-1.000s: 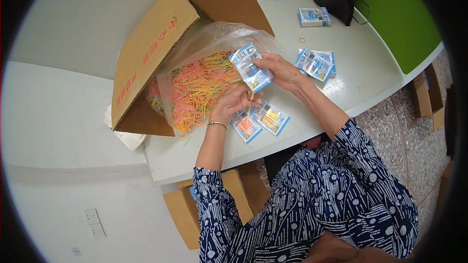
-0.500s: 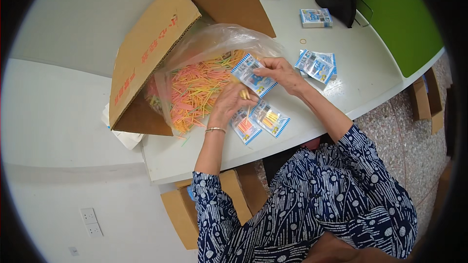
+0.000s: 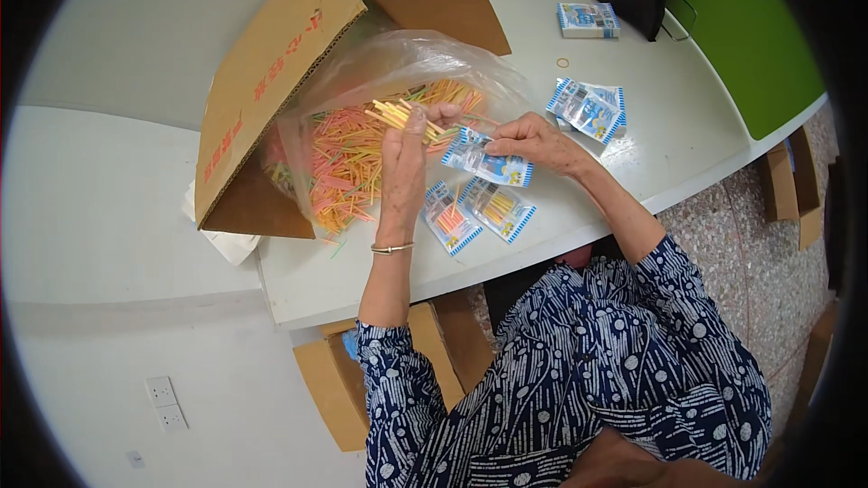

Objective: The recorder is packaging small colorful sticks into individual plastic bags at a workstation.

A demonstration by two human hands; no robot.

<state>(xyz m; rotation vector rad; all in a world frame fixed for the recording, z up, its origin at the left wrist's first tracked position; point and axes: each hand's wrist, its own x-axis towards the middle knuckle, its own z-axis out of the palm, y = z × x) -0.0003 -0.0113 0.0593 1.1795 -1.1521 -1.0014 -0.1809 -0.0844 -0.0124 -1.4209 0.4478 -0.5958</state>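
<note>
— What lies nearest on the tabletop (image 3: 380, 276)?

— Two filled packets (image 3: 479, 214), just below the hands.

— And the hands?

— The left hand (image 3: 409, 149) has its fingers pinching a bunch of yellow sticks (image 3: 398, 115) over the plastic bag (image 3: 380, 117). The right hand (image 3: 533, 140) has its fingers pinching a clear packet (image 3: 484, 160).

— Farther off?

— The cardboard box (image 3: 271, 72).

Person wears a dark navy top (image 3: 579, 380) with white dots and wavy line print, sleeves ending near the elbows. 1 thin metal bangle (image 3: 391, 249) on left wrist. Both hands bare, no gloves, no rings visible.
</note>
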